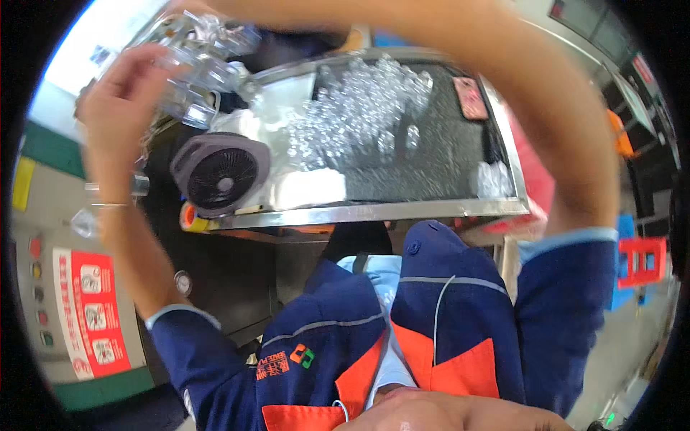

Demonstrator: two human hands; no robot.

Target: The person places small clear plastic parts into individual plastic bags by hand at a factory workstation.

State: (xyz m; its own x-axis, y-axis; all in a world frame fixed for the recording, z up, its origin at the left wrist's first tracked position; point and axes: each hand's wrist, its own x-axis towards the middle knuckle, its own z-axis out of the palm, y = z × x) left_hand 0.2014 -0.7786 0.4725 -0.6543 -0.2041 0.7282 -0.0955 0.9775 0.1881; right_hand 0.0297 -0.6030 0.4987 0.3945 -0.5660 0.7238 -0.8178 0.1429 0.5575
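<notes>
Clear plastic part [201, 65] upper left, pinched in left hand [118, 108], raised off tray [374, 212] | right hand out of frame, cannot tell grip | I note fan [219, 176] below.

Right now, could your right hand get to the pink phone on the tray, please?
Probably yes. The right hand is raised at the clear plastic parts, with its forearm passing above the tray; the pink phone lies uncovered on the dark mat, nothing over it.

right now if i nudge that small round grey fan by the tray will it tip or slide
The small round grey fan probably slides rather than tips: it looks squat and leans against the metal tray. It is likely light, being plastic. The heaped clear plastic pieces beside it might scatter.
</notes>
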